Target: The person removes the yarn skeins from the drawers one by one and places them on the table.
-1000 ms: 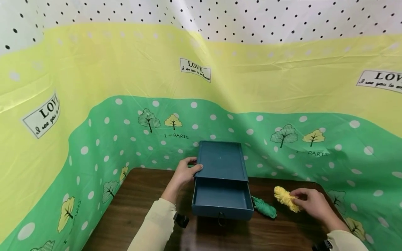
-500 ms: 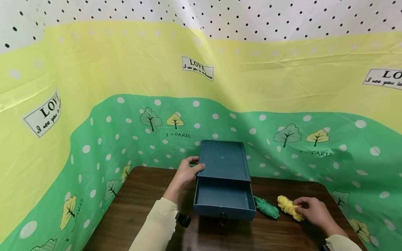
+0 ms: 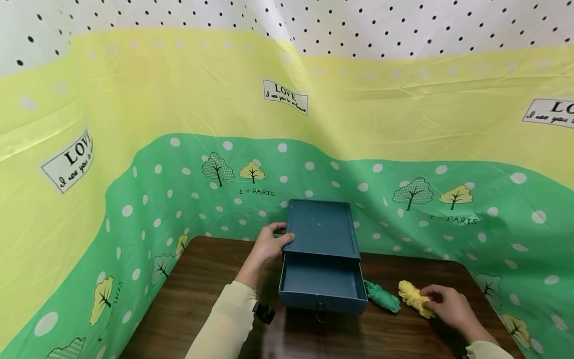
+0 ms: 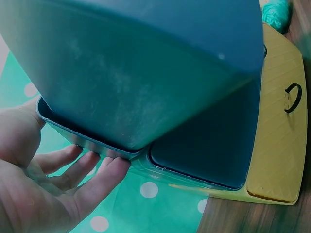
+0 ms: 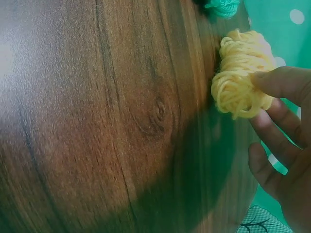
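Pinching the yellow yarn bundle between thumb and fingertips, the right hand has it at one end only; the other fingers lie looser underneath; the bundle sits on the wooden table, just right of the green yarn bundle, near but apart from it as far as the head view shows. Left hand holds the left rear edge of the blue drawer box; fingers curl under the lip, thumb on top in the head view.

My read of the step: picking up the yellow yarn; the grip is shallow and off-centre, so loose loops could trail or snag; better to close more fingers round the middle of the bundle before lifting; keep the left hand bracing the box so it doesn't slide.

Containers: box has one drawer pulled out toward the person; nothing visible inside it, floor looks bare; ring pull hangs on the front; box top is a shallow tray, also bare. Left wrist view shows the drawer front as yellow, head view as blue; can't tell which is true. Printed green-and-yellow curtain wraps round the table behind.
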`<state>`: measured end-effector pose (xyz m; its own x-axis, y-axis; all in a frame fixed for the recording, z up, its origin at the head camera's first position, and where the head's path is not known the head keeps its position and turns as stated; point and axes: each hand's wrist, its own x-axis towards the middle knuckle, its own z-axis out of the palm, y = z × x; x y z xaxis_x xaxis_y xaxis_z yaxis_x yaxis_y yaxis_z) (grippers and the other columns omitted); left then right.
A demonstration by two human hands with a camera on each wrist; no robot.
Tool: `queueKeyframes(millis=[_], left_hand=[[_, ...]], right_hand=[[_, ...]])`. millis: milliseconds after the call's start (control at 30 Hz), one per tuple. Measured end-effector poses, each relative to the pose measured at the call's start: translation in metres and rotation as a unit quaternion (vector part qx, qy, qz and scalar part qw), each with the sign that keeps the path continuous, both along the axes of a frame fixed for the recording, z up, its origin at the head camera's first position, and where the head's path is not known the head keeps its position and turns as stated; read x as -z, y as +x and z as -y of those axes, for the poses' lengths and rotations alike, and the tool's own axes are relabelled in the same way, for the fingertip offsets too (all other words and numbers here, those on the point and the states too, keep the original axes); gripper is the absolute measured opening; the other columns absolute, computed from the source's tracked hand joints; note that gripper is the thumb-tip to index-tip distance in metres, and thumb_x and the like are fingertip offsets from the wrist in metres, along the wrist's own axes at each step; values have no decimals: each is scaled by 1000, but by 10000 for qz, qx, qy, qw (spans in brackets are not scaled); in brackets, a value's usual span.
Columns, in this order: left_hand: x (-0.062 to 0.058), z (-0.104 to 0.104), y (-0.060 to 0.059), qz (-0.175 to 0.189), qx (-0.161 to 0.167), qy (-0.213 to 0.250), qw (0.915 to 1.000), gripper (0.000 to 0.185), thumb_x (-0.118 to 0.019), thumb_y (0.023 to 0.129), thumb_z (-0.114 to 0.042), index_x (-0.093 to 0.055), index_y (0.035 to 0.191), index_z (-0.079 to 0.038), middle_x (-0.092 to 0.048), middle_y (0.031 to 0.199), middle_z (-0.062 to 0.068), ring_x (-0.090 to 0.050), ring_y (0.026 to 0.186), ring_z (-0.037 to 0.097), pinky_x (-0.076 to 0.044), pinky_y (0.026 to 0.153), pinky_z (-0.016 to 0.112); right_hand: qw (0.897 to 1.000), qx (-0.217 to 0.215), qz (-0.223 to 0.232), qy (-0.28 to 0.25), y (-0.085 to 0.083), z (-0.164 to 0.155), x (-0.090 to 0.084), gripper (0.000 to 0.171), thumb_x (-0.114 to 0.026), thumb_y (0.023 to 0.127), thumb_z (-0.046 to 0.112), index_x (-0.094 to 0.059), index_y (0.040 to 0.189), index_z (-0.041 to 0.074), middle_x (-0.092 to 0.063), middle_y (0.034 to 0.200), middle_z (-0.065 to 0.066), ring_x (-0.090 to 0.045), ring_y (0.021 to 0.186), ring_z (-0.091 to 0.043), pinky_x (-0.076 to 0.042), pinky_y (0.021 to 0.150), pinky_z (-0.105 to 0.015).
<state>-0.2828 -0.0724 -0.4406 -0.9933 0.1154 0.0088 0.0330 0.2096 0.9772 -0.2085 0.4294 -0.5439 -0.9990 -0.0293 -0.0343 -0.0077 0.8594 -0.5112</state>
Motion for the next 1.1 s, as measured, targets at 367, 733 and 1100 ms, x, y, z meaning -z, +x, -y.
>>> queueKeyframes(millis=[367, 733, 1100], left_hand=[[2, 3, -1, 61, -41, -79, 9999, 58, -71, 97, -25, -52, 148, -3, -57, 131, 18, -66, 89, 23, -59, 76, 50], [4, 0, 0, 27, 4, 15, 10000, 57, -70, 98, -23, -52, 147, -1, -57, 130, 20, -64, 81, 21, -54, 61, 32], [3, 0, 2, -50, 58, 182, 9998, 57, -70, 99, -23, -51, 148, -1, -55, 131, 21, -67, 83, 23, -58, 65, 36]], right_hand=[[9998, 23, -153, -91, 6, 4, -8, 33, -83, 87, 27, -75, 114, 10, -75, 102, -6, -66, 84, -16, -54, 66, -35], [9970, -15, -706, -320, 24, 28, -22, 34, -84, 86, 24, -75, 116, 12, -75, 104, -6, -67, 78, -7, -54, 65, -27], [9885, -86, -1386, -589, 39, 62, -49, 28, -84, 87, 23, -76, 113, 18, -74, 97, -2, -63, 76, 0, -53, 62, -25]])
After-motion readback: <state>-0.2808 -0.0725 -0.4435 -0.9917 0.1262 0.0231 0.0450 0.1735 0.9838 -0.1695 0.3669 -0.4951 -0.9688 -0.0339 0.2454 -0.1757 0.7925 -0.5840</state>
